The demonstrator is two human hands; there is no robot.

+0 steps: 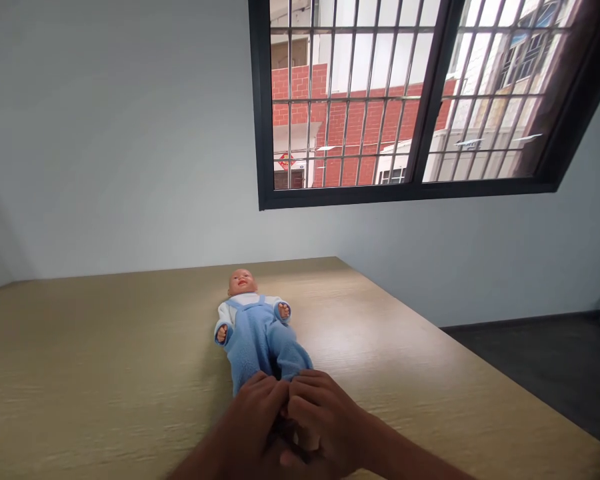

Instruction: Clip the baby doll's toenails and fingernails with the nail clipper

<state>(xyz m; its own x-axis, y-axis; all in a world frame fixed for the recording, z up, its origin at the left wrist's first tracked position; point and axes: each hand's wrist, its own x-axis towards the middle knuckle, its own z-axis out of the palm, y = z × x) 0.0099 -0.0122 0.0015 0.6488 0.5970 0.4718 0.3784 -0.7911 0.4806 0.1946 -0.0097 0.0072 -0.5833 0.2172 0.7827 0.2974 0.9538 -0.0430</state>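
Note:
A baby doll [254, 330] lies on its back on the wooden table, head toward the wall. Its clothes are light blue overalls with white sleeves and blue cuffs. At the lower end of its legs, my left hand [260, 408] and my right hand [323, 413] are close together, fingers curled. Both hands are closed on the ends of the blue trouser legs. The doll's feet are mostly hidden behind my fingers, and the gap between my palms is dark.
The pale wooden table [110, 347] reaches back to a grey-white wall [120, 133]. Its right edge slants toward me, with dark floor [525, 360] beyond. A black-framed window [340, 198] with metal bars is set in the wall.

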